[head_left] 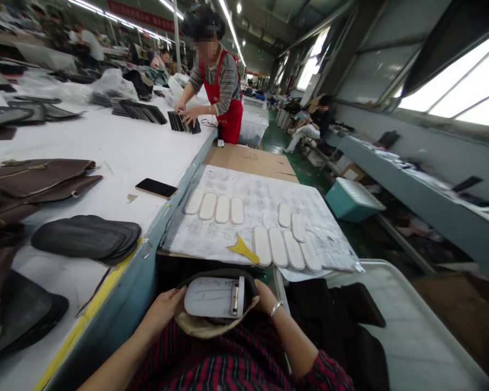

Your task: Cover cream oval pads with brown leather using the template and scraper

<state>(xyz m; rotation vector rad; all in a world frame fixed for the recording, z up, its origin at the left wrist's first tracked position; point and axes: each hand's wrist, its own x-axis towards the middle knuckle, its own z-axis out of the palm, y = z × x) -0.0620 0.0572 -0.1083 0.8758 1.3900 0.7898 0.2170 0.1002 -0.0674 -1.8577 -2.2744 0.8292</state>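
Observation:
In my lap lies a dark bag piece with a tan lining [206,328], its opening facing up. Inside the opening rests a whitish, translucent plastic plate [209,297] with a rounded left end, pencil-like lines and a metal strip on its right side. My left hand [166,308] is closed on the left rim of the bag piece. Closed on the right rim, partly hidden behind the fabric, is my right hand [265,298], with a bracelet at the wrist. Just beyond, a yellow forked scraper [244,250] lies near several white oval pieces [277,247] on a stained board [204,239].
On the white table [106,146] at left lie a phone [156,188], dark oval pieces [85,239] and brown leather parts [41,179]. A co-worker in a red apron [230,117] handles dark strips. A white bin [424,326] with dark pieces [338,326] stands at right.

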